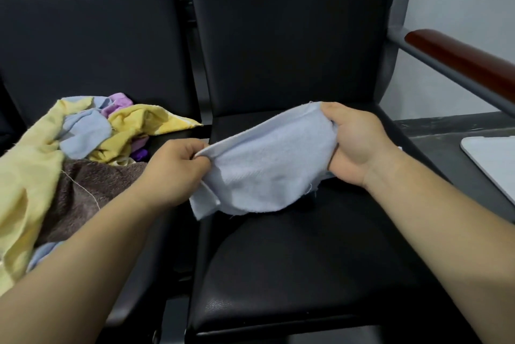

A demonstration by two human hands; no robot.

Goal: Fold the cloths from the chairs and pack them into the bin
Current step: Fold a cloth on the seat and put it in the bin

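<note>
The light blue cloth [267, 168] is held in the air above the right chair seat [306, 260], stretched between both hands. The left hand [178, 168] pinches its near-left edge with curled fingers; the right hand [354, 143] grips the opposite edge, fingers wrapped round bunched fabric. The step in hand appears to be spreading the cloth for its first fold. To do it well, release the bunched fabric at the right, hold the cloth by two corners, draw it taut, then lay it flat on the seat before folding edge to edge. The pile of cloths [83, 143] on the left chair awaits folding. A white object [490, 159] at the right edge may be the bin; this cannot be confirmed. No brand, label or writing is legible.
</note>
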